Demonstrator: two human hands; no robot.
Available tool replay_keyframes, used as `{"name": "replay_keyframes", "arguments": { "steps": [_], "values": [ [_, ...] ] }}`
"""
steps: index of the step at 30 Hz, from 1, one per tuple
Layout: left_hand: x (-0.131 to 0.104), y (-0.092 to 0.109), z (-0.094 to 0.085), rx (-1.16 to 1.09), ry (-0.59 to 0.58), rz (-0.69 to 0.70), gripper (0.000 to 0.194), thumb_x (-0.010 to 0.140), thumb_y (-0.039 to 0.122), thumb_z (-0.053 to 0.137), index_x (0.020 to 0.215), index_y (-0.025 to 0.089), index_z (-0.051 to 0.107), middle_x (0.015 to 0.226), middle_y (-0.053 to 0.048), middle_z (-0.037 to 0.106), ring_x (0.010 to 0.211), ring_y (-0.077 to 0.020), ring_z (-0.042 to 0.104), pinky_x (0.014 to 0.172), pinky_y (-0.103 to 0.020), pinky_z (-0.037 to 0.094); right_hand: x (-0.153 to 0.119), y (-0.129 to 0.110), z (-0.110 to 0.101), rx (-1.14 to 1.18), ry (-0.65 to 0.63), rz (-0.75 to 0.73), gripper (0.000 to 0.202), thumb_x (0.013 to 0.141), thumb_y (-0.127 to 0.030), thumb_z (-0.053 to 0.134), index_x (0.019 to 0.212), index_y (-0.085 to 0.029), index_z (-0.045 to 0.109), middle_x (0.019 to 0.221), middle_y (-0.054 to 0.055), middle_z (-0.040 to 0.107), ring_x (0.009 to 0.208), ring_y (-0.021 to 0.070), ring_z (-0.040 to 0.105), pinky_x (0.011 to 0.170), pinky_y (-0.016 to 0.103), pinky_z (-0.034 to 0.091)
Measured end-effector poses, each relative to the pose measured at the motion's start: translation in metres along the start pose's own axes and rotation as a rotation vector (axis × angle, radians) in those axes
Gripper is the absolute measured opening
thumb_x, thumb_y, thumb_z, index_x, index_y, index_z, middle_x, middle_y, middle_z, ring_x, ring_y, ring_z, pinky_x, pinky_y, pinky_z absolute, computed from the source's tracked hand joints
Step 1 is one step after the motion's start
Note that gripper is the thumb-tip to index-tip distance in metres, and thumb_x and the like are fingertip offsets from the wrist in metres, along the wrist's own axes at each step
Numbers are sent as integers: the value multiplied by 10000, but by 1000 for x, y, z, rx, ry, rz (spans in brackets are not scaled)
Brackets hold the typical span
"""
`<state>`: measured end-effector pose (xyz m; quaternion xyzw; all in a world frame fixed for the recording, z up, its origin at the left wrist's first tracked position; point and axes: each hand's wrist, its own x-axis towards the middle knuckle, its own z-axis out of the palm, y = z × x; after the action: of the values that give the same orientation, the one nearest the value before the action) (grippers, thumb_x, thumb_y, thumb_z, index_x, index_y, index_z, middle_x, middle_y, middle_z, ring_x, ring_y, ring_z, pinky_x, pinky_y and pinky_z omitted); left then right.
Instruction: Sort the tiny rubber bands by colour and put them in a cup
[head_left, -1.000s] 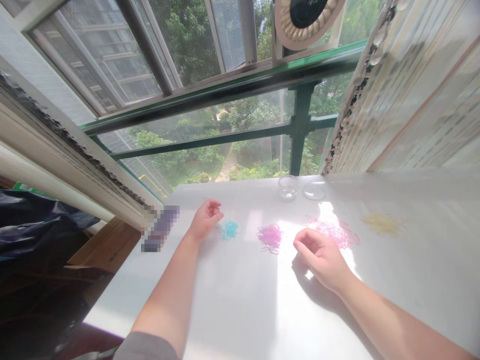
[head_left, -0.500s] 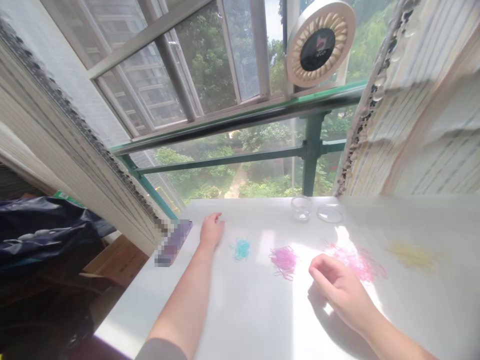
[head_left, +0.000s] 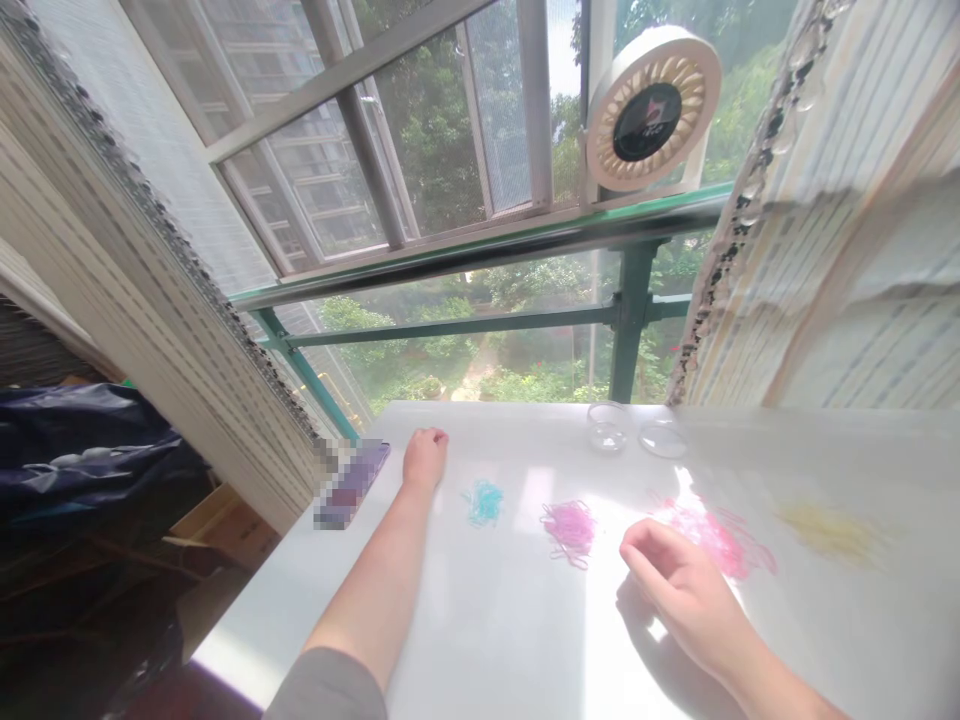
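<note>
The pink pile of rubber bands lay on the white table, in a sunlit patch, just beyond the right hand. The right hand rested on the table with its fingers curled loosely inward; whether the fingertips pinched a band could not be told. A magenta pile lay just to the left of this hand, and a turquoise pile lay further left. The left hand rested near the turquoise pile, closed into a loose fist and holding nothing visible. A blurred purple object lay at the table edge beside the left hand. A yellow pile lay to the far right. A clear glass jar and its clear lid stood side by side at the table's far edge, below the window. A round fan stood on the window rail.
</note>
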<state>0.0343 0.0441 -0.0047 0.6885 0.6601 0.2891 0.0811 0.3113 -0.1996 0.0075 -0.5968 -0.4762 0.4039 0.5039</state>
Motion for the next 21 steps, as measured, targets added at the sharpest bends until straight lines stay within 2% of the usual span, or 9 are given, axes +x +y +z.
{"name": "replay_keyframes", "arguments": {
  "steps": [6,11,14,18,21],
  "values": [
    [-11,3,-7,-99,-21,21,238,875,258,426,907,164,643,1007,-113,625,1032,-240,552,941,-363,393,0,1,0,-12,23,-14,305,808,-506,520,675,-236,468,496,-59,432,410,138,491,439,270,412],
    [-44,7,-22,-258,-130,36,229,865,319,447,889,177,625,877,-67,673,855,-222,611,821,-365,461,1,0,0,-6,28,-32,294,803,-486,529,668,-230,475,540,-52,457,412,124,488,424,258,411],
    [-60,10,-28,-356,-196,43,215,825,337,511,887,177,640,883,-58,686,847,-212,622,820,-353,465,0,-2,-2,-15,15,-42,270,796,-457,544,670,-225,486,542,-52,468,415,123,495,424,254,406],
    [-67,20,-28,-492,-231,16,288,805,371,538,966,152,634,912,-83,695,853,-206,639,765,-332,491,0,-2,-3,-31,10,-20,240,806,-426,548,685,-225,498,499,-63,441,414,125,495,433,251,405],
    [-73,35,-26,-590,-267,2,330,783,399,572,978,137,619,887,-90,697,801,-195,651,695,-308,500,0,0,-2,-26,21,-47,229,809,-412,555,693,-221,506,546,-51,468,429,118,495,436,251,420]
  ]
}}
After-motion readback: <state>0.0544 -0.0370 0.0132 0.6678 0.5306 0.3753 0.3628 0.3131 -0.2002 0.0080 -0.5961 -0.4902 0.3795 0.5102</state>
